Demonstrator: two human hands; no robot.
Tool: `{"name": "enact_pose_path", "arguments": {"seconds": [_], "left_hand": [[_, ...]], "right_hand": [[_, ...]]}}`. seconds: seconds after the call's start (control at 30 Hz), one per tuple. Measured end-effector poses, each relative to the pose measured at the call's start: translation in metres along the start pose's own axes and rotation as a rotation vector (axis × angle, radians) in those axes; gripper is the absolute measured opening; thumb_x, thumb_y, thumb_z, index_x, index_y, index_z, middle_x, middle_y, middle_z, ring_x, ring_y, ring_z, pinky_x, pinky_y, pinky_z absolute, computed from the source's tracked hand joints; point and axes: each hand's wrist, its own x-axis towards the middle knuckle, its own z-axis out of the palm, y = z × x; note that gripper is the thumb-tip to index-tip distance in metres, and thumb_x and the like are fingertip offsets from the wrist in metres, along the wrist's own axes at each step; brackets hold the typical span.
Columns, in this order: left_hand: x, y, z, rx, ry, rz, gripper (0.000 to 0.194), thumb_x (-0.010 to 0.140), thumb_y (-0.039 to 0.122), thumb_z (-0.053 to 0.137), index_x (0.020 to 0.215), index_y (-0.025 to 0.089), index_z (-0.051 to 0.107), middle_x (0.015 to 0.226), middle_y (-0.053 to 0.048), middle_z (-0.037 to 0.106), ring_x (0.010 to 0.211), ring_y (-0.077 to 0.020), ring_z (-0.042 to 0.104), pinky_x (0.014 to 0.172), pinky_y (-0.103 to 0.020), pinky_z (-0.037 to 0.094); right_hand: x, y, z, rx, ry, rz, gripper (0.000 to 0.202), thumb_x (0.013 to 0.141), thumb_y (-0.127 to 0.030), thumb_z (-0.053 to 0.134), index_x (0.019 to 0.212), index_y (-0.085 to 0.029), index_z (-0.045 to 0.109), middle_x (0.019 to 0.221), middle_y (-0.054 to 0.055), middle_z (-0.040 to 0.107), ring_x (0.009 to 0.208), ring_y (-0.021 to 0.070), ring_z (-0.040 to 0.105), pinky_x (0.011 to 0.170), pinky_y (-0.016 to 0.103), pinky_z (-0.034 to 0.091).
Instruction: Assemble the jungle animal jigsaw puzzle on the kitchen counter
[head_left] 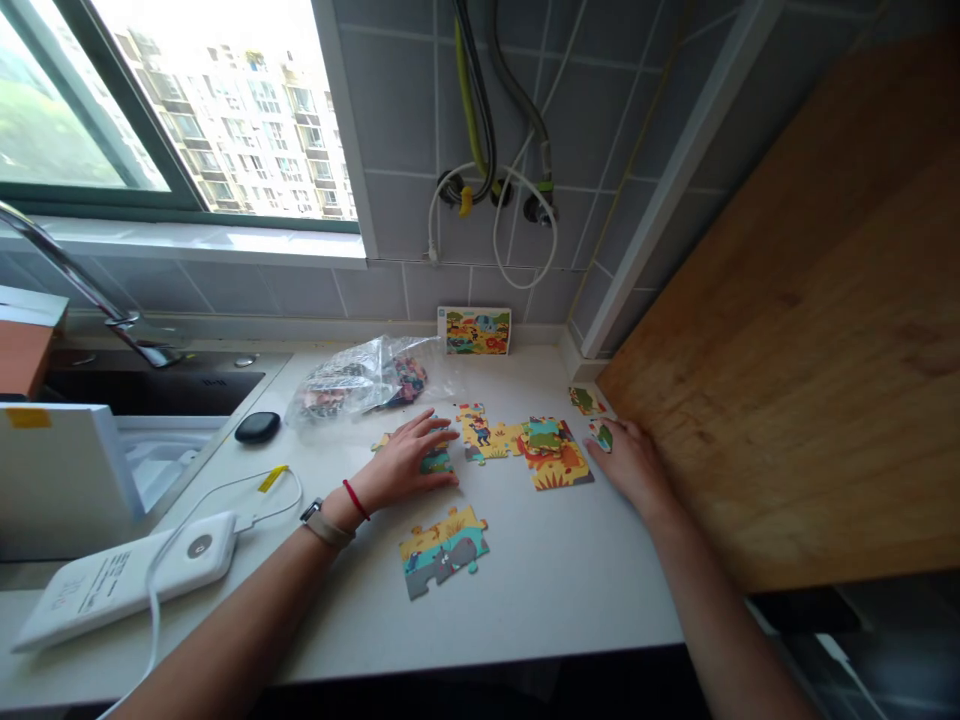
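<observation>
My left hand [409, 455] lies with fingers spread over some joined puzzle pieces [437, 460], covering part of them. To its right, my right hand [634, 462] pinches a small green-and-white puzzle piece [601, 434] between thumb and fingers. Another green puzzle piece [585, 401] lies just beyond that hand. Between the hands is a joined section with a small figure [480, 432], next to an orange lion section [566, 472]. A loose teal-and-green piece [544, 433] rests on top of the lion section. Nearer to me sits a joined hippo section [444, 552], apart from the rest.
A picture card [478, 331] leans against the back wall. Beside it lies a clear plastic bag [360, 380] with more pieces. At left are a black oval object [257, 428], a white power bank [135, 575] with a cable, and a sink [150, 393]. A wooden panel [795, 330] borders the right.
</observation>
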Motion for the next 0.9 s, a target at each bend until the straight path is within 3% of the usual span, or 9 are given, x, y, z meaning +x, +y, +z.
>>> {"name": "enact_pose_path", "arguments": {"seconds": [0.1, 0.3, 0.57, 0.77, 0.9], "left_hand": [[0.001, 0.002, 0.001, -0.014, 0.05, 0.006, 0.048, 0.097, 0.055, 0.065, 0.133, 0.025, 0.067, 0.144, -0.013, 0.062, 0.147, -0.037, 0.045, 0.119, -0.057, 0.043], [0.005, 0.002, 0.003, -0.023, 0.116, 0.054, 0.04, 0.103, 0.051, 0.055, 0.121, 0.02, 0.071, 0.129, -0.015, 0.069, 0.123, -0.0306, 0.064, 0.107, -0.048, 0.053], [0.006, 0.0, 0.003, -0.027, 0.164, 0.028, 0.039, 0.104, 0.048, 0.051, 0.125, 0.019, 0.067, 0.125, -0.014, 0.069, 0.116, -0.0292, 0.065, 0.103, -0.045, 0.053], [0.006, 0.0, 0.006, -0.063, 0.151, 0.043, 0.033, 0.104, 0.044, 0.053, 0.117, 0.02, 0.07, 0.118, -0.012, 0.07, 0.115, -0.0281, 0.065, 0.102, -0.043, 0.052], [0.007, 0.002, 0.008, -0.046, 0.157, 0.038, 0.033, 0.104, 0.042, 0.054, 0.122, 0.02, 0.068, 0.117, -0.012, 0.07, 0.112, -0.0276, 0.065, 0.099, -0.042, 0.053]], "right_hand": [[-0.009, 0.002, 0.007, 0.013, 0.046, -0.053, 0.04, 0.089, -0.034, 0.06, 0.123, -0.017, 0.074, 0.127, 0.02, 0.068, 0.114, 0.0346, 0.066, 0.1, 0.049, 0.052], [0.0, 0.0, 0.011, 0.188, 0.176, -0.06, 0.029, 0.078, -0.029, 0.064, 0.098, -0.016, 0.079, 0.108, 0.017, 0.077, 0.102, 0.032, 0.071, 0.097, 0.045, 0.054], [0.001, -0.001, 0.007, 0.342, 0.391, -0.059, 0.032, 0.083, -0.037, 0.063, 0.1, -0.014, 0.078, 0.112, 0.018, 0.075, 0.106, 0.0305, 0.069, 0.102, 0.048, 0.053], [0.0, 0.002, 0.017, 0.269, 0.278, -0.065, 0.029, 0.081, -0.037, 0.066, 0.096, -0.016, 0.079, 0.112, 0.018, 0.07, 0.108, 0.0312, 0.065, 0.102, 0.048, 0.052], [-0.003, -0.01, 0.014, 0.275, 0.298, -0.139, 0.035, 0.092, -0.043, 0.06, 0.104, -0.016, 0.078, 0.12, 0.019, 0.068, 0.119, 0.0329, 0.062, 0.109, 0.053, 0.047]]}}
